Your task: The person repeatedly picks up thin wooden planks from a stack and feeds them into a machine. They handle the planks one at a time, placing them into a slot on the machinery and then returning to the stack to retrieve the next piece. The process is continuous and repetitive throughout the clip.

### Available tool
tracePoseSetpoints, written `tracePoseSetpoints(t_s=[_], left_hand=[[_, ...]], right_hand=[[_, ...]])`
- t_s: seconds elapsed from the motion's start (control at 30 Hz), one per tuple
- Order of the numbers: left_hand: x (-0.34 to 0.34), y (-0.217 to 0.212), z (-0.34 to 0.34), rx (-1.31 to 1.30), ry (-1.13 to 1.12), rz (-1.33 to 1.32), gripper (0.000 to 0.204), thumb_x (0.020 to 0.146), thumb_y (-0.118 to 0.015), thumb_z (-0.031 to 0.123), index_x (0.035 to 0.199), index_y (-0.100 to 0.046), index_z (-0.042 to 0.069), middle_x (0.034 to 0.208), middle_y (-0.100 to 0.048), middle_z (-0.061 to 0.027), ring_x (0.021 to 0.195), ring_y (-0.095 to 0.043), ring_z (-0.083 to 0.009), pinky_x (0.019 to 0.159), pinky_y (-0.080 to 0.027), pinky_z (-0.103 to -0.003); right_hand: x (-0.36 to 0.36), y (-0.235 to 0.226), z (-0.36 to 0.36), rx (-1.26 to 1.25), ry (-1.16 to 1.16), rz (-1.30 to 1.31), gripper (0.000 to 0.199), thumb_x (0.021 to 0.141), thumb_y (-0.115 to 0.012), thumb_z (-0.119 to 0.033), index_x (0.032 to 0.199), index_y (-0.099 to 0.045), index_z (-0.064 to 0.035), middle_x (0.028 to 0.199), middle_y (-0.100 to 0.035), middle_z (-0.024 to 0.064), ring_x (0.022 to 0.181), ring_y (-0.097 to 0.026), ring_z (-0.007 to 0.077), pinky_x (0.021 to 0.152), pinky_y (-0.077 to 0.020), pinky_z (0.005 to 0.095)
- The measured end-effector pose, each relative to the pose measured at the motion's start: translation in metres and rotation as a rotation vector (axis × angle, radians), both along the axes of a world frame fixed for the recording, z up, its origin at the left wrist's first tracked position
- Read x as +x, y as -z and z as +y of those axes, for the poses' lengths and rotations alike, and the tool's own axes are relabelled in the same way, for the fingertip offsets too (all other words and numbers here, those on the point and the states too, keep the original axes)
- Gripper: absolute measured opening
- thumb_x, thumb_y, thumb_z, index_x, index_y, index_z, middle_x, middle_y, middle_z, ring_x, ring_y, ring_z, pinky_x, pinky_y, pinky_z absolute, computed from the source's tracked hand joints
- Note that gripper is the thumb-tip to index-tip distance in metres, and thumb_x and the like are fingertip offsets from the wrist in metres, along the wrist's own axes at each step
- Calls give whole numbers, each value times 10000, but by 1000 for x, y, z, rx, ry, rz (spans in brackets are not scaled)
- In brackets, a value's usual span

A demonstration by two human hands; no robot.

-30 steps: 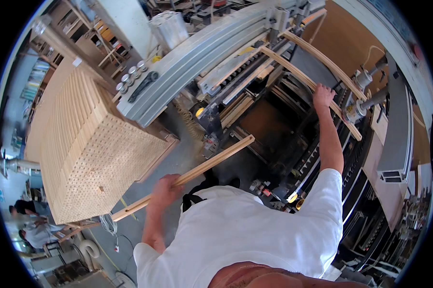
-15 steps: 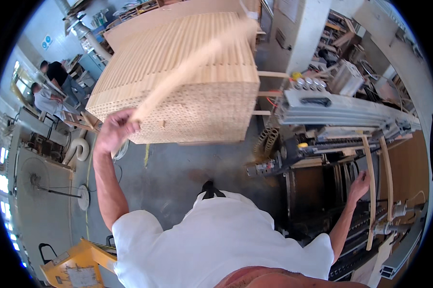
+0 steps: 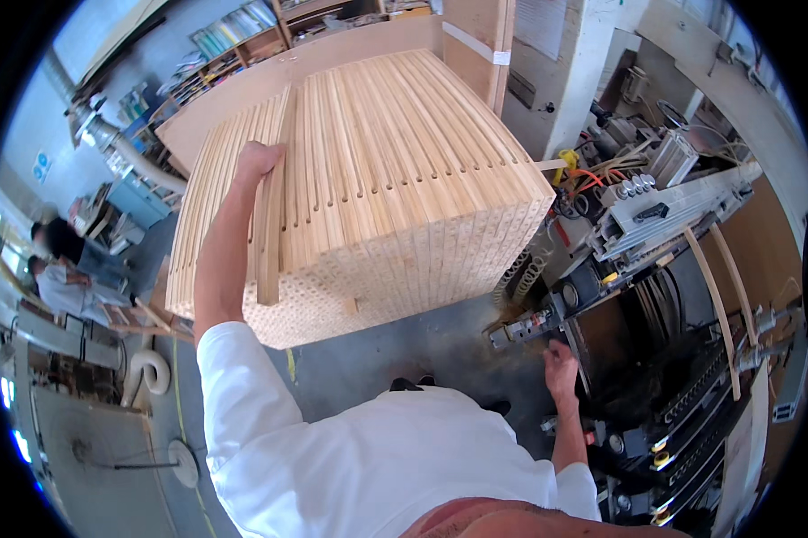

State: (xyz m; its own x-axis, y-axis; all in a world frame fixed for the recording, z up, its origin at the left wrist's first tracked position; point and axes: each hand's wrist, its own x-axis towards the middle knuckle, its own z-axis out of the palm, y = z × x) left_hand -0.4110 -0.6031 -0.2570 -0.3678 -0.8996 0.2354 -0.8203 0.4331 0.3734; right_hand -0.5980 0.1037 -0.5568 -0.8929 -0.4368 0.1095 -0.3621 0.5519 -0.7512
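My left hand is closed around a wooden strip. The strip lies along the top of a large stack of light wooden strips, and its near end juts out past the front face. Many strips on the stack's top have a small hole close to their near ends. Low at my right side, my right hand hangs beside the machine with its fingers curled and nothing visible in them.
To the right is a machine with a metal beam, coiled hoses and dark rails. Two curved wooden strips rest on it. Two people are at the far left, near a floor fan. Behind the stack stands a brown panel.
My left hand has brought the strip from mid-air down onto the stack's top, reaching farther forward. My right hand has come left, away from the curved strips on the machine. The view has turned.
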Motion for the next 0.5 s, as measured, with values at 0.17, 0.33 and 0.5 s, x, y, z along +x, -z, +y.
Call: tracePoseSetpoints(t_s=[0.17,0.33,0.5], left_hand=[[-56,7,-18,109,51,25,523,775,-661,399,818,-689,-122,710,-688,-229,654,-702,-305,652,-547,-405],[-76,34,-72,165,75,147,545,852,-567,407,787,-672,-124,656,-667,-223,647,-692,-331,671,-539,-429],[40,-43,-218,-641,301,-506,391,946,-454,292,1025,-689,-9,1060,-681,-246,999,-654,-398,881,-507,-503]], right_hand=[[72,33,56,71,246,-76,284,853,-704,-98,1114,-679,11,964,-708,164,883,-692,253,808,-530,332],[126,39,95,-15,472,-183,256,874,-709,-128,1092,-686,3,955,-713,145,851,-691,227,795,-534,329],[136,31,78,95,362,-143,261,881,-655,-172,1088,-682,-16,938,-702,200,911,-681,344,824,-523,400]])
